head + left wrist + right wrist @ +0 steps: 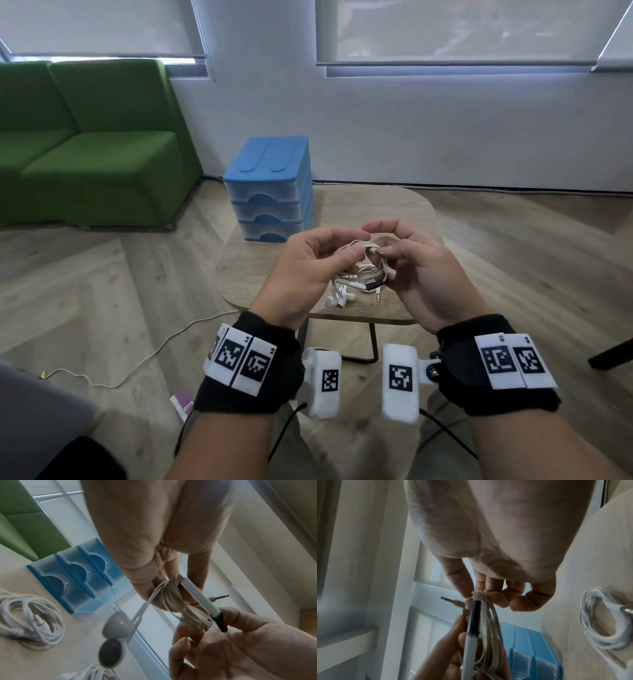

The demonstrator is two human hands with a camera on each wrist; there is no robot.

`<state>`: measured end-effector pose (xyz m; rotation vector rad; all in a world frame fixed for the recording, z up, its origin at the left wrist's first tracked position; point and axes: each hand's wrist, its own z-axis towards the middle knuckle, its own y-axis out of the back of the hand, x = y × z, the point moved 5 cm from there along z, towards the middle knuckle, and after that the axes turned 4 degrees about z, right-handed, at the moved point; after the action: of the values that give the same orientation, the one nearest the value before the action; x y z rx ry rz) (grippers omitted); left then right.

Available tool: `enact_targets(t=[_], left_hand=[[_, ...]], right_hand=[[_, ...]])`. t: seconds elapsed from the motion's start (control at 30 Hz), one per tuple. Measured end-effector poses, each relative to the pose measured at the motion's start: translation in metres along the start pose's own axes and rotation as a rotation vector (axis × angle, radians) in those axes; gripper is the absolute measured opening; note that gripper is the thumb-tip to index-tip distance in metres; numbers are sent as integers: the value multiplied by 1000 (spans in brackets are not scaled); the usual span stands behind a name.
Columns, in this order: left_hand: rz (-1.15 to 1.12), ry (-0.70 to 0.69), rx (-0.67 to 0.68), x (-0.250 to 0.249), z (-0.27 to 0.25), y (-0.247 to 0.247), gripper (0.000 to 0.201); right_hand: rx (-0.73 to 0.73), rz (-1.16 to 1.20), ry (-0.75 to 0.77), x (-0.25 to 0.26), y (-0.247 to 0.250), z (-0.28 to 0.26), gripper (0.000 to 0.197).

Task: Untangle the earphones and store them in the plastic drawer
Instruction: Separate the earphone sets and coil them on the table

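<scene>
On the wooden table [394, 212], a blue drawer unit [270, 188].

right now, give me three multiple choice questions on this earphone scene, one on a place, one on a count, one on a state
1. Where does the blue drawer unit stand?
A. on the sofa
B. on the floor under the window
C. on the far left part of the table

2. How many drawers does it have?
A. two
B. three
C. five

3. What state is the beige earphone cord in?
A. bundled in loops, held by both the left hand and the right hand
B. stretched out straight on the table
C. already in a drawer

Answers: 1 C, the unit rests on the tabletop; 2 B, three stacked fronts show; 3 A, fingers of both hands pinch the loops.
</scene>
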<state>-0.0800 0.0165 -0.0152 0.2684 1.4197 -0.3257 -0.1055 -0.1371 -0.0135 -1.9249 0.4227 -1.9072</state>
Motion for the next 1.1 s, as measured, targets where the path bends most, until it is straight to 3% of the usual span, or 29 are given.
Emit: enact_targets(t=[0.17, 0.3, 0.43, 0.67, 0.83, 1.1], left_hand=[[-71, 46, -41, 2, 1, 1, 19], [-40, 68, -123, 3, 2, 3, 14], [-23, 74, -164, 4, 2, 6, 9], [-41, 114, -161, 6, 3, 10, 8], [-115, 166, -123, 6, 3, 10, 9], [-391, 206, -136, 3, 3, 13, 43]], right_hand=[[23, 20, 40, 1, -4, -1, 33], [19, -131, 68, -4, -4, 2, 25], [47, -379, 160, -3, -9, 0, 31], [51, -656, 336, 3, -13, -2, 29], [-7, -748, 434, 8, -17, -3, 12], [-187, -597, 529, 12, -3, 2, 17]])
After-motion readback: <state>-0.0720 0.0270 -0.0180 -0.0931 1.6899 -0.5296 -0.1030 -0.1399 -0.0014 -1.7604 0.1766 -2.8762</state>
